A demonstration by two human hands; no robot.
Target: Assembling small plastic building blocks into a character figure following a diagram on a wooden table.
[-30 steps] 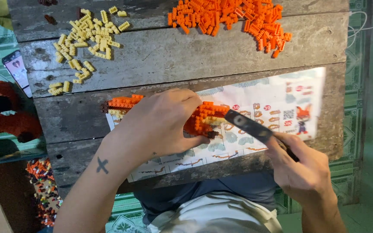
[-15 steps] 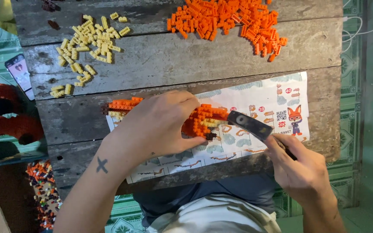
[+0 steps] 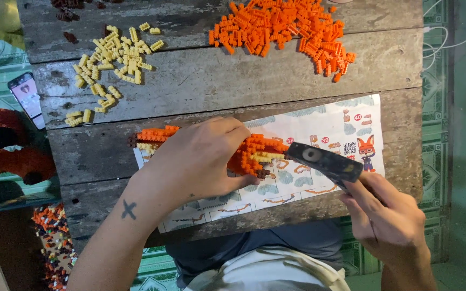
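Left hand, frame centre: spread and pressed palm-down over the orange brick model, fingers curled along its top edge. The model lies on the printed instruction sheet, centre of the worktop.

Right hand, lower right: fingers closed around the dark flat tool, whose tip touches the model's right end.

Risk: if the tool pries too hard, small bricks may pop off and the thin tail section could snap. The glossy paper sheet may slide on the planks.

Materials: worktop is rough, weathered grey wood with gaps between boards. Loose orange bricks at upper centre and pale yellow bricks at upper left are tiny, hard, blocky plastic.
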